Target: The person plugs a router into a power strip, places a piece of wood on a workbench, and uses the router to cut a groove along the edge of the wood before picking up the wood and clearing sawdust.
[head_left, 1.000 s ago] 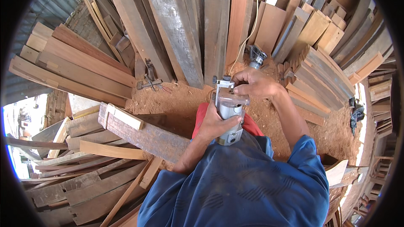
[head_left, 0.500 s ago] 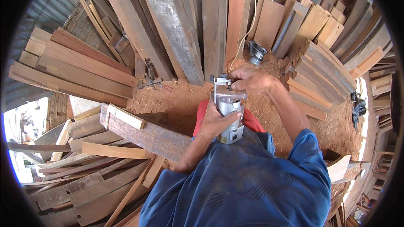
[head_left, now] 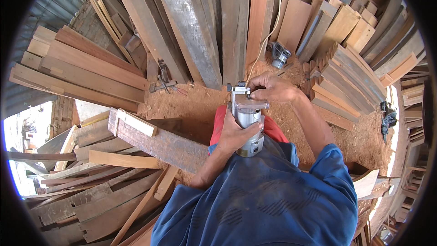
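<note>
A silver trim router [head_left: 248, 118] with a clear base piece and a metal guide bracket stands at my lap, its working end pointing away from me. My left hand [head_left: 233, 135] is wrapped round its motor body, thumb across the front. At the router's far end, my right hand [head_left: 275, 90] has its thumb and forefinger pinched at a small dark part beside the bracket. What exactly those fingertips grip is partly hidden. The motor end rests against my blue shirt [head_left: 259, 191].
Sawdust covers the ground [head_left: 191, 105]. Another power tool [head_left: 279, 55] lies ahead right, near a pale cord [head_left: 272, 29]. A hammer [head_left: 163, 86] lies ahead left. A worn plank [head_left: 159, 143] slants beside my left arm. Stacked boards [head_left: 95, 68] and upright timbers [head_left: 186, 23] surround me.
The router and both hands keep nearly the same place. My right fingers have shifted slightly at its far end, and the view has moved a little.
</note>
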`<state>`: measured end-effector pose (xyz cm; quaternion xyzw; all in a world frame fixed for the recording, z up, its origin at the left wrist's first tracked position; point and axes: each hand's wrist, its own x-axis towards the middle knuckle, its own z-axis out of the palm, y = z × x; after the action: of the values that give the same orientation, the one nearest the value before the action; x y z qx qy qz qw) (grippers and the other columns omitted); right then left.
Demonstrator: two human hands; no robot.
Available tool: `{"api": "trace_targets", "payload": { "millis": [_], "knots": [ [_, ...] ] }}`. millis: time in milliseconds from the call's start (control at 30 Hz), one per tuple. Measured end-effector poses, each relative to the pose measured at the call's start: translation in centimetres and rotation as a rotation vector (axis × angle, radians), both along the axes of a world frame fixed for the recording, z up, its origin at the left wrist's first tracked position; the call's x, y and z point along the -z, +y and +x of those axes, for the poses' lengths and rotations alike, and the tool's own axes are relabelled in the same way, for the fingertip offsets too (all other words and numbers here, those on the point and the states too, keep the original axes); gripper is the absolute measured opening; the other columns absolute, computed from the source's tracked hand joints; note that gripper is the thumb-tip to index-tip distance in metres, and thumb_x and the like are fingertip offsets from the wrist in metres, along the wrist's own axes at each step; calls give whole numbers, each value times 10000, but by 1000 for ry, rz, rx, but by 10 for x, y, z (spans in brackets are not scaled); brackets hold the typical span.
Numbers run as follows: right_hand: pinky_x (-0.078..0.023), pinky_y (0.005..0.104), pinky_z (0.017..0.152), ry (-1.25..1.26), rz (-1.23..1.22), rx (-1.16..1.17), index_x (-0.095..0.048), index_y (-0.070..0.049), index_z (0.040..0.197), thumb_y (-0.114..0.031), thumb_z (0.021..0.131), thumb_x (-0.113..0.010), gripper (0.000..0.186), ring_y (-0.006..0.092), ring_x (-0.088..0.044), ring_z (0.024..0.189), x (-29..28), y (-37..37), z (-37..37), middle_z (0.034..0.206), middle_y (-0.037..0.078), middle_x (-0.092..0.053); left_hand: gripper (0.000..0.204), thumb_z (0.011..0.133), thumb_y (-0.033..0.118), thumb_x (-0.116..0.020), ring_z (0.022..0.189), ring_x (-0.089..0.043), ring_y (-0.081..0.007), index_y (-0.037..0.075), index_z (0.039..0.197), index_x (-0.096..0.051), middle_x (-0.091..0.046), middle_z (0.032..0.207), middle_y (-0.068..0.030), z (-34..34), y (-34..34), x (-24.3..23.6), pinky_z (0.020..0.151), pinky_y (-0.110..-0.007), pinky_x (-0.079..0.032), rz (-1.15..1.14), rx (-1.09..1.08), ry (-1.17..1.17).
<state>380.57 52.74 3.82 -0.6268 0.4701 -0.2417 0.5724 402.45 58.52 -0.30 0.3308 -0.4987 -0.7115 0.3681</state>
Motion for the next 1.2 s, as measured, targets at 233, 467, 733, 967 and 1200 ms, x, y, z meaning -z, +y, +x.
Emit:
{"api": "trace_targets", "payload": {
  "millis": [233, 467, 733, 967, 1200],
  "knots": [
    [-476, 318, 702, -44, 72, 33, -725, 5, 968, -149, 896, -697, 172, 102, -593, 764, 1, 1, 1, 814, 12, -686, 595, 783, 14, -818, 989, -646, -136, 4, 1282, -492, -649, 1120, -84, 1, 2, -4, 861, -334, -564, 41, -13, 16],
    [-487, 289, 738, -114, -175, 209, -701, 14, 1047, -157, 969, -683, 189, 88, -590, 840, -11, 17, -15, 920, 14, -685, 644, 784, 22, -864, 991, -666, -137, 11, 1321, -508, -672, 1136, -89, 10, 1, -1, 854, -324, -575, 151, -63, 78],
    [-496, 321, 758, 165, -29, 0, -681, 29, 1050, -222, 1025, -646, 255, 130, -604, 860, 12, 78, -28, 902, 51, -686, 570, 825, 44, -838, 937, -705, -168, 18, 1314, -546, -697, 1104, -84, 16, 2, 6, 812, -348, -599, 326, -39, 247],
    [-520, 368, 836, -113, 87, 21, -677, 44, 1078, -266, 1035, -628, 316, 243, -657, 905, 27, 103, -5, 935, 158, -691, 485, 873, 147, -809, 877, -724, -198, 9, 1282, -588, -717, 1024, -108, 19, 4, 19, 758, -360, -613, 386, 11, 346],
    [-517, 440, 928, 87, -93, 49, -610, 2, 1197, -194, 1013, -626, 270, 353, -670, 1043, 20, 106, 9, 1068, 194, -681, 620, 806, 216, -870, 881, -724, -207, -3, 1303, -573, -714, 1033, -108, 25, 1, 13, 765, -371, -613, 372, 13, 322]
  ]
}}
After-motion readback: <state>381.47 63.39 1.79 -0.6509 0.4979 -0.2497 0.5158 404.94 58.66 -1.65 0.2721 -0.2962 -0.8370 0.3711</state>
